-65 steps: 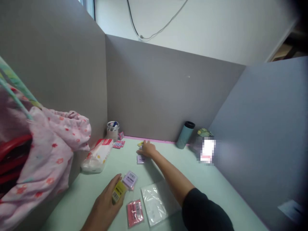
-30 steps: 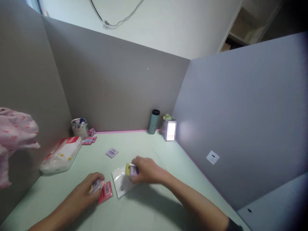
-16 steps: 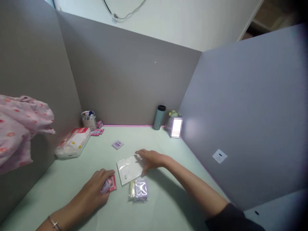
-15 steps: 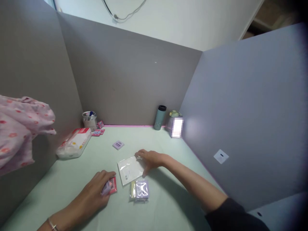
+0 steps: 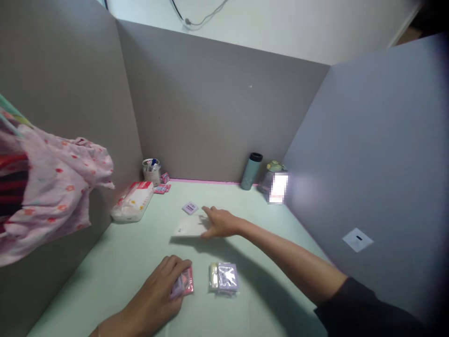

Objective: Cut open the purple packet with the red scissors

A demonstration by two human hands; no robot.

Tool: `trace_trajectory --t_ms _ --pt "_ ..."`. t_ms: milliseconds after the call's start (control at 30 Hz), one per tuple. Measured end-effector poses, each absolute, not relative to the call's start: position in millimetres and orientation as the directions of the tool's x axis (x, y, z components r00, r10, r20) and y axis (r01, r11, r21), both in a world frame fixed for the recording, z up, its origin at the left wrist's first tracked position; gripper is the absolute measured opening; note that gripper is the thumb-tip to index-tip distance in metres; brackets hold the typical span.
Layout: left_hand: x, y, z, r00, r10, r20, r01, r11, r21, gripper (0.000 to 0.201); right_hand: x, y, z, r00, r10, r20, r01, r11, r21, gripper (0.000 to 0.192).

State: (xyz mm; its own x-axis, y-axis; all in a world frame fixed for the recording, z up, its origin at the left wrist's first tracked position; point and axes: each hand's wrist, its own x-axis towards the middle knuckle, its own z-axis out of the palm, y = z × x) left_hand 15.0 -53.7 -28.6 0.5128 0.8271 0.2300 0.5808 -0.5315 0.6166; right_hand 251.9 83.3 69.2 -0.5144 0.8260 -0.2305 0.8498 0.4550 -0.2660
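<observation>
My right hand (image 5: 219, 223) holds a clear plastic bag (image 5: 189, 228) lifted a little above the pale green desk (image 5: 140, 252). A small purple packet (image 5: 190, 208) lies just beyond it. My left hand (image 5: 164, 283) rests on the desk near the front, fingers curled over a pink packet (image 5: 185, 283) and another small packet. To its right lie a yellow packet and a purple packet in clear wrap (image 5: 224, 278), untouched.
Grey partition walls enclose the desk on three sides. At the back left are a tissue pack (image 5: 132, 201), a jar of pens (image 5: 151, 171) and small red packets (image 5: 162, 188). A teal tumbler (image 5: 251, 171) stands at the back right. Pink cloth (image 5: 52, 187) hangs at left.
My right hand brought yellow and purple packets from the back, set them near the front, then took the clear bag and lifted it away towards the back. My left hand stayed on the pink packet.
</observation>
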Motion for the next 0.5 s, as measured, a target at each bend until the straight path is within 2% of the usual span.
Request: trace_trajectory --t_ms 67,133,200,267,367,500 --pt "16 -54 -28 0.517 0.825 0.226 0.584 -0.534 0.612 0.066 224 95 69 -0.458 0.866 -0.201 0.873 0.395 -0.287 0.099" --pt "15 -54 -29 0.508 0.83 0.232 0.588 -0.53 0.611 0.068 194 106 70 -0.41 0.883 -0.228 0.889 0.331 -0.316 0.092" --pt "14 -56 -29 0.501 0.835 0.229 0.592 -0.524 0.612 0.069 168 114 72 -0.439 0.852 -0.284 0.87 0.324 -0.373 0.074" --pt "13 -57 -30 0.499 0.837 0.222 0.595 -0.518 0.615 0.068 151 118 74 -0.499 0.803 -0.327 0.834 0.343 -0.432 0.064" --pt "11 -59 -30 0.498 0.84 0.214 0.591 -0.51 0.625 0.068 146 115 75 -0.559 0.764 -0.323 0.791 0.376 -0.482 0.051" --pt "9 -60 -28 0.498 0.843 0.201 0.585 -0.498 0.64 0.069 178 93 78 -0.563 0.78 -0.274 0.774 0.382 -0.505 0.03"
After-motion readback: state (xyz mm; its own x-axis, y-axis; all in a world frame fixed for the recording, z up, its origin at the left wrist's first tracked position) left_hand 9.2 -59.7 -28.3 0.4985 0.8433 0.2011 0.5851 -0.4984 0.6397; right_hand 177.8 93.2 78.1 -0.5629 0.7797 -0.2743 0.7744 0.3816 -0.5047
